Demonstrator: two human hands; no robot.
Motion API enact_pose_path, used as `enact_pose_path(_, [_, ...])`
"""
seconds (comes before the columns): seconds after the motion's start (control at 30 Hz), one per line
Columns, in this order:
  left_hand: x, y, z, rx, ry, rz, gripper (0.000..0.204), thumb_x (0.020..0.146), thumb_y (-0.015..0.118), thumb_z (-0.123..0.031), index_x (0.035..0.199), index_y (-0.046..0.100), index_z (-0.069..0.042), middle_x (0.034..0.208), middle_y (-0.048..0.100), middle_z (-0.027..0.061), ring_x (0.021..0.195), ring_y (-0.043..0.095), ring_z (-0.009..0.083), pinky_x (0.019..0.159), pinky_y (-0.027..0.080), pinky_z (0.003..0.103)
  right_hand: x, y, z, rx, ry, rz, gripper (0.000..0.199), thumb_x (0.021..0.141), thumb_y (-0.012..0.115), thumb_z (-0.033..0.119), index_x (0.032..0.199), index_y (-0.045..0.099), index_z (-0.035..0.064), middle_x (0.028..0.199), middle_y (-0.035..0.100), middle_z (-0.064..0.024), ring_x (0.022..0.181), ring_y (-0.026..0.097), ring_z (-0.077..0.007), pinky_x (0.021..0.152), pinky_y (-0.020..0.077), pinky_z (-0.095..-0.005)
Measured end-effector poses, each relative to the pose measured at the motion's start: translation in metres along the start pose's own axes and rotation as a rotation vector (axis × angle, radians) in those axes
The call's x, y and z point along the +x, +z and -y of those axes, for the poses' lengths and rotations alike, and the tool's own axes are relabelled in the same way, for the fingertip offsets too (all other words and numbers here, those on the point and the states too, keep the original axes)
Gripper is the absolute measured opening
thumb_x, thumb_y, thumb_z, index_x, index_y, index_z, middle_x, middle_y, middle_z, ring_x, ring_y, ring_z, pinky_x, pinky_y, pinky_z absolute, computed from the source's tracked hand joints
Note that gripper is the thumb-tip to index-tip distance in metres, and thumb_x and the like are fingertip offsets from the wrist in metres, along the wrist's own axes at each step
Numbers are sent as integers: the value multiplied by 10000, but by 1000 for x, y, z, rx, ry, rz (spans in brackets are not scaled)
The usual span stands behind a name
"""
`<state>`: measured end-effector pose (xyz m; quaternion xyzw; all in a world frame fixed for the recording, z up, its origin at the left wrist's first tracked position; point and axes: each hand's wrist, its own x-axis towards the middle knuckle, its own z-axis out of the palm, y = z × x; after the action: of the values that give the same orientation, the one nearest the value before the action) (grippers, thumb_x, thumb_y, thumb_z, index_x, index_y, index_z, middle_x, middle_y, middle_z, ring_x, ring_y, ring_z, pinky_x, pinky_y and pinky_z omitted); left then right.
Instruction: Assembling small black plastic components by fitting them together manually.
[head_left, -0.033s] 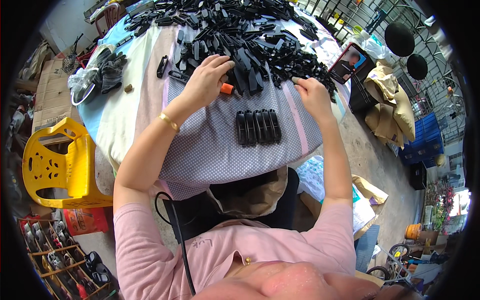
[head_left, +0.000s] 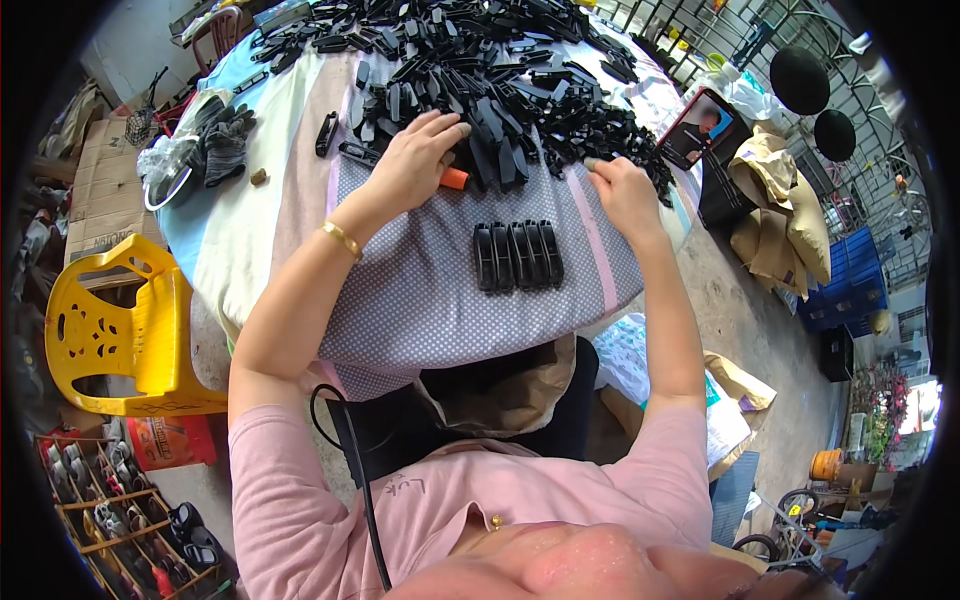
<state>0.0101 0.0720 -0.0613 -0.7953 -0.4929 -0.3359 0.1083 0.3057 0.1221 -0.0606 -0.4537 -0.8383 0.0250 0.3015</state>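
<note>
- left hand (head_left: 412,160): palm down on the near edge of the pile of black plastic parts (head_left: 500,70), fingers curled loosely over a few pieces; an orange tool (head_left: 454,178) pokes out from under it, can't tell if it's actually gripped
- right hand (head_left: 622,190): at the pile's right edge, fingertips pinched down on black parts there; exact piece hidden
- row of five black parts (head_left: 517,255): lined up side by side, touching, on the dotted cloth (head_left: 420,290) between the two forearms, apart from the pile
- gold bracelet (head_left: 342,239) on left wrist
- grey work gloves (head_left: 222,135) on table's left side, well apart from hands
- yellow plastic chair (head_left: 115,335) left of table
- phone screen (head_left: 703,125) propped off the table's right edge
</note>
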Motion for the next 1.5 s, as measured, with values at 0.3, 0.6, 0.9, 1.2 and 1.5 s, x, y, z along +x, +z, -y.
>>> enact_pose_path(0.3, [4,-13,5,50,-88,204,272,746,559,-8,1011,603,-50,965,518,100,939,486,258,862,419,334,17,-6,19,-396,182,303,154,728,572,136,826,669,70,868,638,-110,791,619,-265,743,491,-363])
enact_pose_path(0.6, [6,-22,0,-630,-420,22,271,820,573,-62,1069,497,14,952,588,82,884,597,170,764,485,266,48,-20,44,360,137,221,252,719,607,92,964,642,45,869,657,-101,698,635,-182,644,506,-280])
enact_pose_path(0.9, [-1,-32,-29,-1416,-647,185,481,782,654,-87,1191,418,1,873,572,64,766,598,133,682,510,260,47,16,111,1183,33,91,160,770,645,3,930,647,5,846,653,-54,727,613,-93,612,490,-198])
enact_pose_path(1.2, [4,-36,-33,-845,-425,157,339,785,614,-7,1108,514,11,862,586,26,738,573,73,655,483,213,34,31,105,869,-187,-60,164,759,674,32,917,655,-8,806,623,-24,696,570,-69,620,474,-174])
enact_pose_path(1.5, [-3,-24,-25,-1581,-643,37,302,783,682,-193,1032,601,-43,860,617,-9,730,575,55,621,473,191,30,23,118,935,-249,-249,128,788,637,14,911,642,-16,824,624,-42,681,579,-68,579,477,-184])
